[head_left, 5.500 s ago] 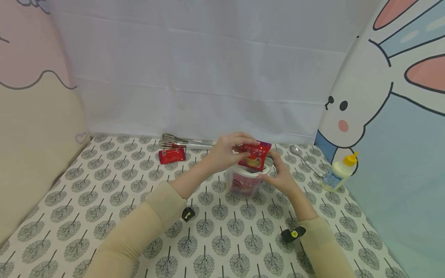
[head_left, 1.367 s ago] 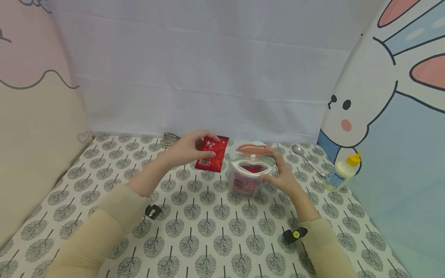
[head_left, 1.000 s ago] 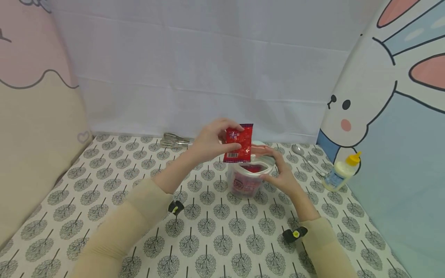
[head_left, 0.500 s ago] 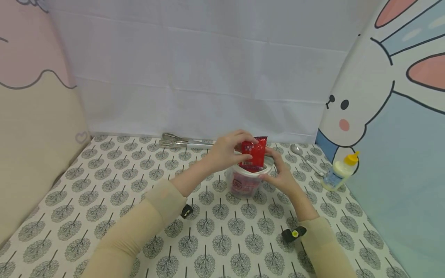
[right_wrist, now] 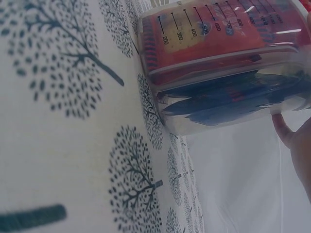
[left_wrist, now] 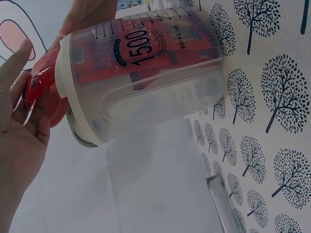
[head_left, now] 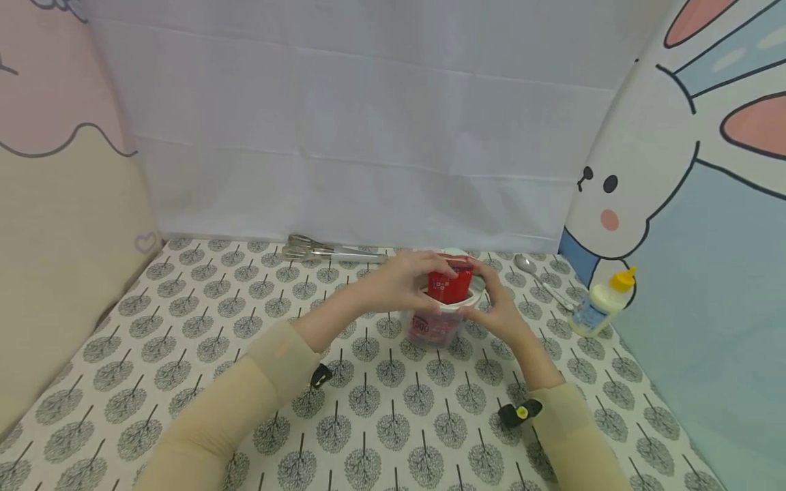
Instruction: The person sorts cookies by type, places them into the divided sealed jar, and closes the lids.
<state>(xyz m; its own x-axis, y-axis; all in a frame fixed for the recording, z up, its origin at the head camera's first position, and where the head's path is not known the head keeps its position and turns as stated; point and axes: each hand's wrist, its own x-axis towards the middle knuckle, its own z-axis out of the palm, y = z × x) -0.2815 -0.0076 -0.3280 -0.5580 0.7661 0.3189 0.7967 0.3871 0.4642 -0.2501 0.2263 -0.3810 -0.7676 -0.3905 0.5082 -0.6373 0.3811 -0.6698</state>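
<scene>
My left hand point(head_left: 402, 283) pinches a red snack packet point(head_left: 448, 286) at the mouth of a clear plastic storage jar point(head_left: 426, 331) with a white rim. The packet's lower part is hidden inside the opening. In the left wrist view the packet point(left_wrist: 43, 77) bends between the fingers above the jar point(left_wrist: 155, 63), which is marked 1500. My right hand point(head_left: 500, 314) grips the jar's rim from the right, thumb in front and fingers behind. Red packets show through the jar wall point(right_wrist: 218, 68) in the right wrist view, along with dark blue ones.
Metal kitchen utensils point(head_left: 334, 254), whisk-like at one end, lie at the back left. A spoon point(head_left: 543, 281) and a squeeze bottle point(head_left: 602, 303) with a yellow cap are at the right. White cloth point(head_left: 344, 136) hangs behind the tree-patterned tablecloth point(head_left: 245, 354).
The red packet that lay on the left of the table is gone from there. My left hand has brought a packet rightward and lowered it into the jar's opening. My right hand stays put.
</scene>
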